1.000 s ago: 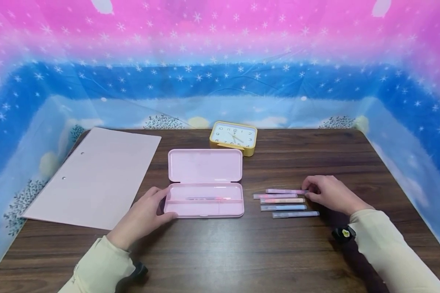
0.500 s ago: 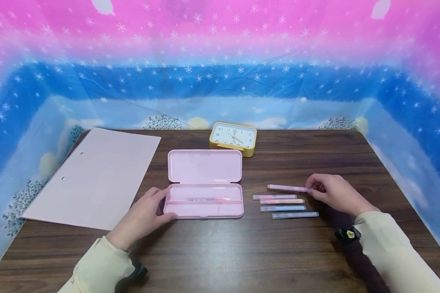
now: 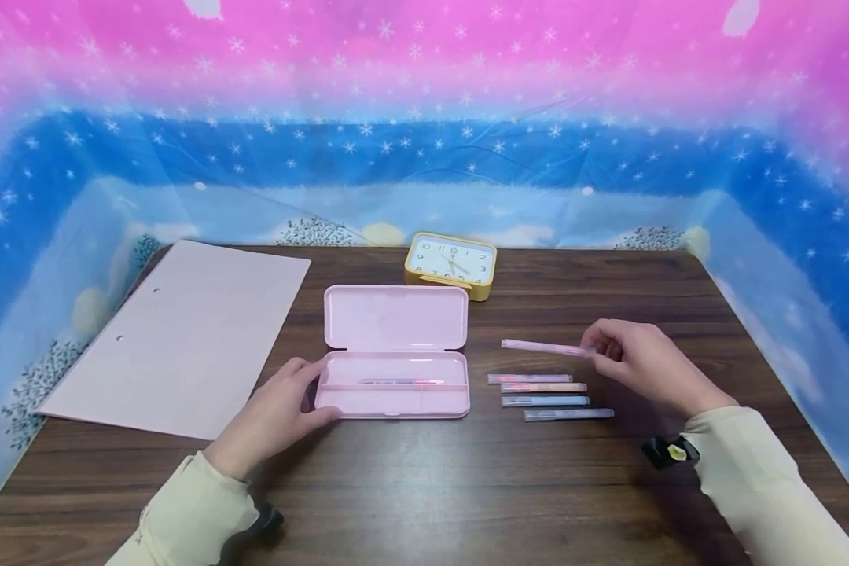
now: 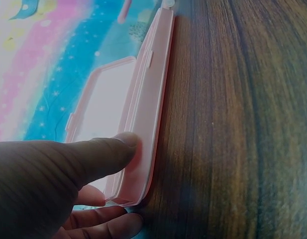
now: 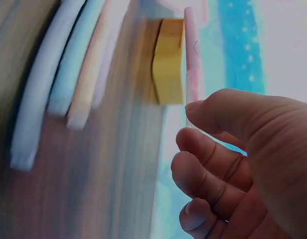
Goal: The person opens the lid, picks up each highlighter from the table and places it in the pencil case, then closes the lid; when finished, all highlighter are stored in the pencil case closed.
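Note:
A pink pencil case [image 3: 396, 402] lies with its lid raised, one pen [image 3: 401, 382] inside its back compartment. My left hand [image 3: 272, 417] grips the case's left end, thumb on the front wall [image 4: 143, 119] and fingers around the side. Between thumb and fingertips my right hand [image 3: 644, 362] pinches a capped pink marker [image 3: 541, 347], lifted above the table, its far end pointing left toward the case. Just below it several markers lie side by side: a pink-purple one [image 3: 529, 379], an orange one [image 3: 543, 387], a blue one [image 3: 545, 401] and a grey-lilac one [image 3: 568, 414].
Behind the case stands a yellow clock [image 3: 451, 263]. A large pale pink sheet or folder [image 3: 191, 338] with two holes covers the table's left side. Patterned cloth [image 3: 424, 157] hangs around the back and sides of the dark wooden table [image 3: 424, 487].
My right hand has picked the pink marker up from the others and carried it upward, then slightly left. My left hand has stayed on the pencil case.

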